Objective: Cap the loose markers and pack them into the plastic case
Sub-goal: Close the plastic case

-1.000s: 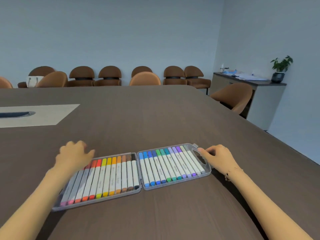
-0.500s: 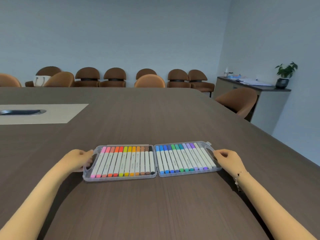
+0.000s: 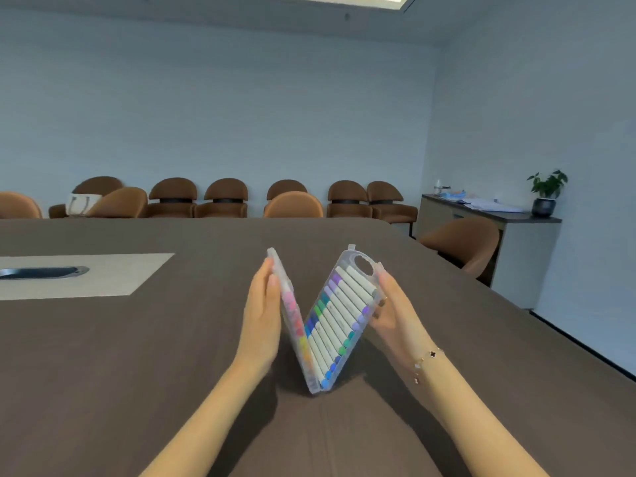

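- Plastic case (image 3: 358,270) stands on its hinge edge on the table (image 3: 137,356), between the two hands, its halves raised to a V shape, probably so that they can fold together and close.
- Left hand (image 3: 263,318) lies flat against the outer side of the left half, fingers straight, pressing and not gripping; this seems to push that half toward the other one.
- Right hand (image 3: 392,311) supports the right half from outside and below; the fingers are mostly hidden behind the case, so whether they curl around it cannot be told.
- Markers (image 3: 339,318) fill the half next to the right hand, in a row from blue through green to purple, all capped; they stay in place though the half is tilted.
- Pink and yellow markers in the half next to the left hand are seen only from the edge.
- No loose marker is visible near either hand, so the packing seems finished.
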`<action>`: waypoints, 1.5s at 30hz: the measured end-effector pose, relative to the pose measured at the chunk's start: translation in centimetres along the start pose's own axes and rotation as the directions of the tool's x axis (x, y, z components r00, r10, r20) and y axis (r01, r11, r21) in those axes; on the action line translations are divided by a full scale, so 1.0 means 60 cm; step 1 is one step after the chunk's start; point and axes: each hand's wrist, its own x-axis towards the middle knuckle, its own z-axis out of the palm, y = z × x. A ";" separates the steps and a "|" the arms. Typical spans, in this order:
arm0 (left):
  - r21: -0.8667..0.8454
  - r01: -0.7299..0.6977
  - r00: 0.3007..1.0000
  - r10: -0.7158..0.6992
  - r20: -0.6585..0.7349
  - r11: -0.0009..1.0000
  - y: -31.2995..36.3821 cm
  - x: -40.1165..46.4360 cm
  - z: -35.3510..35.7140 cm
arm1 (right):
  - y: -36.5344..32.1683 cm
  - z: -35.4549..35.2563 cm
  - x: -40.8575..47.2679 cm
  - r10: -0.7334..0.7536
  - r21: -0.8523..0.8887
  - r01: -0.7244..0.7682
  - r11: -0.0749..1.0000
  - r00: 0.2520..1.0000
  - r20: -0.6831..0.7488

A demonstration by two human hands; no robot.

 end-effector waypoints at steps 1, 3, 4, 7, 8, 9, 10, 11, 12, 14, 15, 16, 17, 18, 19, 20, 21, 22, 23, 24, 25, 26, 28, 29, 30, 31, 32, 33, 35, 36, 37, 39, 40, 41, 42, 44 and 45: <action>0.001 -0.018 0.999 0.017 0.028 1.000 0.003 0.002 0.014 | 0.002 0.010 0.006 -0.016 -0.008 0.017 1.000 0.999 0.029; -0.014 -0.059 0.994 0.060 0.095 0.998 0.001 0.002 0.037 | 0.009 0.029 0.017 -0.023 -0.001 0.023 1.000 0.998 0.062; -0.023 -0.070 0.989 0.073 0.127 0.997 0.000 0.004 0.045 | 0.014 0.039 0.020 -0.029 -0.026 0.031 0.999 0.998 0.058; -0.003 -0.079 0.976 0.078 0.206 0.997 0.002 0.013 0.052 | 0.011 0.060 0.028 -0.124 -0.210 0.118 0.971 0.992 -0.016; 0.014 -0.083 0.976 0.078 0.204 0.996 0.004 0.017 0.050 | 0.008 0.061 0.030 -0.152 -0.241 0.142 0.960 0.988 -0.026; 0.025 -0.091 0.980 0.085 0.178 0.996 0.007 0.020 0.044 | 0.005 0.058 0.033 -0.168 -0.247 0.158 0.956 0.986 -0.020; 0.035 -0.108 0.986 0.102 0.129 0.994 0.006 0.025 0.036 | 0.002 0.052 0.035 -0.175 -0.244 0.168 0.955 0.984 -0.008; 0.058 -0.135 0.990 0.132 0.057 0.989 0.003 0.033 0.026 | -0.002 0.047 0.036 -0.177 -0.227 0.175 0.958 0.984 0.010; 0.096 -0.157 0.987 0.159 -0.015 0.983 -0.001 0.042 0.014 | -0.004 0.040 0.039 -0.170 -0.197 0.174 0.965 0.985 0.038; 0.165 -0.168 0.983 0.178 -0.046 0.972 -0.010 0.063 -0.010 | -0.005 0.028 0.045 -0.131 -0.123 0.141 0.982 0.988 0.084; 0.148 -0.148 0.989 0.149 0.007 0.978 -0.010 0.070 -0.019 | -0.005 0.023 0.049 -0.116 -0.087 0.125 0.988 0.988 0.102; 0.101 -0.117 0.991 0.110 0.079 0.988 -0.009 0.075 -0.026 | -0.002 0.020 0.054 -0.109 -0.064 0.117 0.991 0.987 0.119; 0.061 -0.102 0.985 0.093 0.146 0.993 -0.006 0.078 -0.032 | -0.001 0.018 0.059 -0.104 -0.057 0.112 0.992 0.986 0.132; 0.040 -0.107 0.977 0.098 0.188 0.993 -0.002 0.079 -0.036 | 0.000 0.017 0.064 -0.101 -0.057 0.110 0.992 0.985 0.138; 0.031 -0.129 0.970 0.120 0.211 0.991 0.003 0.078 -0.039 | 0.002 0.016 0.068 -0.104 -0.053 0.112 0.992 0.985 0.139; 0.019 -0.152 0.964 0.144 0.222 0.988 0.006 0.078 -0.041 | 0.005 0.015 0.072 -0.109 -0.050 0.117 0.992 0.985 0.135; 0.009 -0.162 0.961 0.155 0.230 0.987 0.009 0.077 -0.041 | 0.006 0.013 0.075 -0.114 -0.043 0.120 0.992 0.985 0.129; 0.002 -0.161 0.960 0.157 0.232 0.987 0.009 0.077 -0.041 | 0.008 0.012 0.077 -0.118 -0.044 0.124 0.991 0.986 0.122; -0.001 -0.163 0.960 0.159 0.231 0.987 0.009 0.078 -0.040 | 0.009 0.010 0.079 -0.122 -0.049 0.129 0.990 0.985 0.120; 0.000 -0.167 0.961 0.163 0.224 0.986 0.008 0.079 -0.040 | 0.011 0.010 0.081 -0.128 -0.063 0.136 0.989 0.985 0.117; 0.003 -0.170 0.962 0.165 0.216 0.986 0.007 0.079 -0.039 | 0.012 0.010 0.082 -0.137 -0.078 0.146 0.986 0.984 0.116; 0.004 -0.173 0.964 0.168 0.207 0.985 0.006 0.080 -0.039 | 0.013 0.010 0.083 -0.147 -0.093 0.158 0.983 0.983 0.112; -0.003 -0.179 0.967 0.176 0.187 0.984 0.003 0.081 -0.036 | 0.015 0.008 0.085 -0.165 -0.116 0.176 0.978 0.981 0.099; -0.010 -0.179 0.968 0.178 0.176 0.984 0.003 0.080 -0.034 | 0.015 0.008 0.085 -0.174 -0.133 0.186 0.974 0.980 0.095; -0.019 -0.180 0.970 0.181 0.165 0.983 0.002 0.080 -0.033 | 0.012 0.008 0.085 -0.189 -0.159 0.201 0.967 0.978 0.090; -0.030 -0.180 0.971 0.182 0.155 0.983 0.004 0.078 -0.031 | 0.008 0.008 0.085 -0.208 -0.190 0.220 0.957 0.975 0.082; -0.040 -0.180 0.972 0.184 0.147 0.983 0.005 0.077 -0.029 | 0.004 0.009 0.085 -0.225 -0.222 0.237 0.946 0.971 0.076; -0.048 -0.178 0.973 0.183 0.143 0.983 0.006 0.076 -0.028 | 0.001 0.010 0.084 -0.242 -0.246 0.253 0.936 0.967 0.077; -0.063 -0.175 0.973 0.182 0.142 0.983 0.007 0.073 -0.025 | -0.004 0.011 0.083 -0.270 -0.270 0.281 0.921 0.960 0.080; -0.069 -0.174 0.973 0.182 0.139 0.982 0.006 0.073 -0.024 | -0.005 0.013 0.082 -0.284 -0.277 0.294 0.915 0.956 0.077; -0.075 -0.173 0.974 0.181 0.134 0.982 0.005 0.073 -0.023 | -0.005 0.014 0.082 -0.302 -0.283 0.309 0.908 0.951 0.071; -0.090 -0.169 0.977 0.179 0.118 0.981 0.003 0.074 -0.021 | -0.002 0.017 0.082 -0.332 -0.290 0.331 0.898 0.942 0.048; -0.096 -0.172 0.977 0.182 0.110 0.980 0.002 0.074 -0.020 | 0.000 0.019 0.083 -0.339 -0.284 0.334 0.899 0.940 0.034; -0.098 -0.174 0.977 0.184 0.104 0.980 0.001 0.074 -0.019 | 0.002 0.020 0.083 -0.340 -0.276 0.332 0.902 0.940 0.021; -0.095 -0.175 0.978 0.185 0.100 0.980 0.001 0.075 -0.018 | 0.003 0.021 0.084 -0.339 -0.272 0.330 0.904 0.941 0.012; -0.089 -0.177 0.978 0.185 0.098 0.980 0.001 0.075 -0.017 | 0.006 0.024 0.084 -0.337 -0.270 0.324 0.906 0.941 -0.002; -0.089 -0.178 0.978 0.186 0.096 0.980 0.000 0.076 -0.017 | 0.007 0.025 0.085 -0.338 -0.270 0.323 0.907 0.941 -0.008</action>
